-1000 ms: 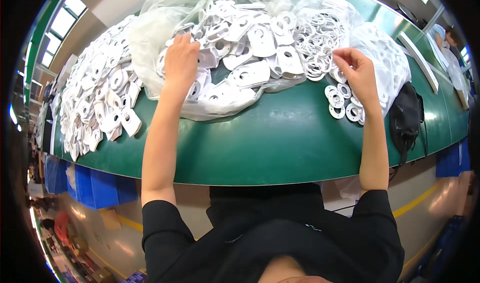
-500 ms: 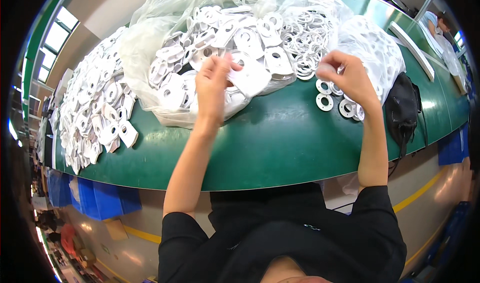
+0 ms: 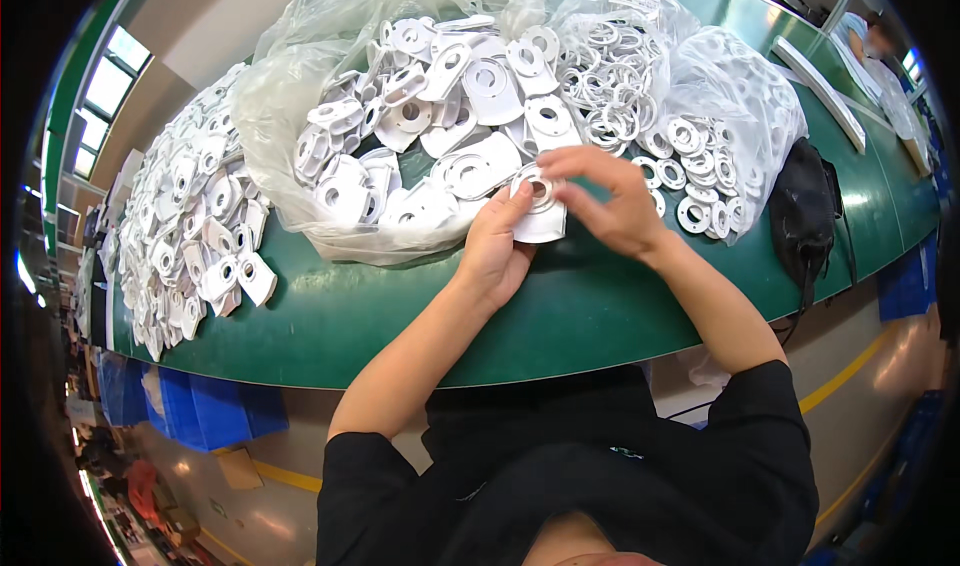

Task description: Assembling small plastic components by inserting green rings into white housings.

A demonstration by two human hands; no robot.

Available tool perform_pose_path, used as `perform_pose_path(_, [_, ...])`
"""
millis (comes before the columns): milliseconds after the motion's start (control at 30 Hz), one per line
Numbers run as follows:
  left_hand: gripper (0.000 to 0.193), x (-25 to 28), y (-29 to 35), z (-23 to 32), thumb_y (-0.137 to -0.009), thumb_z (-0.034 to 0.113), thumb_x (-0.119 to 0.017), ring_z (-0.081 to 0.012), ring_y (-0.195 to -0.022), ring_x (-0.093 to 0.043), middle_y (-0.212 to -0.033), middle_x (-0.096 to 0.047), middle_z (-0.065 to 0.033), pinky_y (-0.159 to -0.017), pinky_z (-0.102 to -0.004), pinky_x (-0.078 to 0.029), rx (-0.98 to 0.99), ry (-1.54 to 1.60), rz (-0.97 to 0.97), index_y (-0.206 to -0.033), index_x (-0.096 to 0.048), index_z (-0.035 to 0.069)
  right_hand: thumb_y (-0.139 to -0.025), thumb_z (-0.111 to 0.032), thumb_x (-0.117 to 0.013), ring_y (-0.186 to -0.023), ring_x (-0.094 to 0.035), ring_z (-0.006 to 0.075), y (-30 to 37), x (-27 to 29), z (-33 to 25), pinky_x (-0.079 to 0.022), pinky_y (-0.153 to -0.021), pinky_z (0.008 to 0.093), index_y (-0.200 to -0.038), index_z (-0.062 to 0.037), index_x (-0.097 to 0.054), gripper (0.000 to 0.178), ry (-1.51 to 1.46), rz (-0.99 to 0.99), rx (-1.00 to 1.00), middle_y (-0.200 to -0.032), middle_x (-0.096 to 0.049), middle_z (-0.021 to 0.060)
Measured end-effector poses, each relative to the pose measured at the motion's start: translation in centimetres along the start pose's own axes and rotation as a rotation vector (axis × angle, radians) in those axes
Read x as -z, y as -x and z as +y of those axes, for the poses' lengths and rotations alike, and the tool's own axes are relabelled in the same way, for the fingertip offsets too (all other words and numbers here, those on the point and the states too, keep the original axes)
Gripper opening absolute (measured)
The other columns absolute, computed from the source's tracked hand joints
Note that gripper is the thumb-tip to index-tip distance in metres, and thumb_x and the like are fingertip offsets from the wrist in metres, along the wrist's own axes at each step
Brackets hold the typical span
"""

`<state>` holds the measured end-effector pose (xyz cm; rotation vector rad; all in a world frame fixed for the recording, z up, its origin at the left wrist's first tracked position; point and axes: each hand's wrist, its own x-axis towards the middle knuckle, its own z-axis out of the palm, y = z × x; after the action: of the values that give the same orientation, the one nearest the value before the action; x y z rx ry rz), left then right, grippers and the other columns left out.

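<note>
My left hand [image 3: 498,248] is closed around a white plastic housing [image 3: 541,228] with a rounded end and a round opening, held up over the table's middle. A white ring [image 3: 540,192] lies at that opening. The curled fingers of my right hand [image 3: 615,204] are at the ring's right edge, slightly blurred, and appear to grip it. Just beyond my left hand, a large clear plastic bag [image 3: 285,116] lies open with many similar white housings [image 3: 468,171] inside. Loose white rings [image 3: 693,214] spill from a clear bag [image 3: 745,81] right of my right hand.
Another heap of white housings [image 3: 190,221] covers the left of the green table [image 3: 600,316]. More rings [image 3: 612,121] fill a clear bag at the back. A black bag [image 3: 805,211] and a long white strip [image 3: 820,91] lie at right. Blue bins [image 3: 210,401] stand below the left edge.
My left hand has drawn a housing out of the large bag, toward me and right. My right hand has moved left from the loose rings to the housing.
</note>
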<state>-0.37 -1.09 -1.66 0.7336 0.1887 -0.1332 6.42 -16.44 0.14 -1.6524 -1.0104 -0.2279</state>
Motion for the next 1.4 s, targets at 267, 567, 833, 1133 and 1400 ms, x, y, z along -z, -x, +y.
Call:
perform_pose_path(267, [0.03, -0.1, 0.0, 1.1, -0.098, 0.027, -0.049, -0.0205, -0.101, -0.061, -0.115, -0.061, -0.0128, -0.079, -0.033, -0.054, -0.065, -0.131, -0.014, -0.117, -0.05, 0.004, -0.077, -0.009, -0.071, -0.064, -0.059, 0.0171, -1.2, 5.5, 1.9, -0.044, -0.058, 0.0305, -0.094, -0.0047, -0.066, 0.018, 0.732, 0.018, -0.428, -0.077, -0.063, 0.0056])
perform_pose_path(567, [0.029, -0.3, 0.3, 1.6, -0.098, 0.016, -0.044, -0.025, -0.096, -0.064, -0.123, -0.056, -0.0151, -0.071, -0.0313, -0.055, 0.114, -0.066, -0.118, -0.125, -0.041, 0.007, -0.084, -0.008, -0.066, -0.054, -0.058, 0.0069, -1.9, 5.1, 0.3, -0.043, -0.049, 0.0228, -0.094, -0.0053, -0.069, 0.01, 0.504, 0.33, -0.173, -0.063, -0.064, 0.005])
perform_pose_path(833, [0.034, -0.4, 0.5, 1.8, -0.095, 0.009, -0.043, -0.0238, -0.093, -0.066, -0.118, -0.06, -0.0144, -0.06, -0.0275, -0.05, 0.102, -0.176, -0.139, -0.129, -0.037, 0.005, -0.081, -0.003, -0.066, -0.061, -0.065, 0.0139, -1.5, 5.0, -0.5, -0.049, -0.058, 0.0226, -0.097, -0.0019, -0.068, 0.016, 0.659, 0.453, 0.275, -0.069, -0.067, 0.008])
perform_pose_path(1133, [0.034, -0.4, 0.5, 1.7, -0.095, 0.009, -0.044, -0.024, -0.093, -0.066, -0.117, -0.06, -0.0146, -0.06, -0.027, -0.051, 0.105, -0.188, -0.13, -0.128, -0.038, 0.004, -0.086, -0.013, -0.066, -0.068, -0.058, 0.0065, -2.1, 6.5, 1.8, -0.048, -0.061, 0.0221, -0.102, -0.0033, -0.068, 0.019, 0.538, 0.313, -0.264, -0.079, -0.066, 0.0036])
perform_pose_path(1400, [0.042, -0.7, 0.5, 1.5, -0.09, 0.002, -0.048, -0.0246, -0.096, -0.065, -0.119, -0.058, -0.0157, -0.065, -0.0265, -0.055, 0.082, -0.189, -0.156, -0.13, -0.036, 0.004, -0.089, -0.007, -0.063, -0.076, -0.06, 0.0072, -2.5, 6.0, 2.6, -0.049, -0.069, 0.0206, -0.117, -0.0009, -0.058, 0.029, 0.052, 0.529, -0.126, -0.097, -0.069, 0.0055])
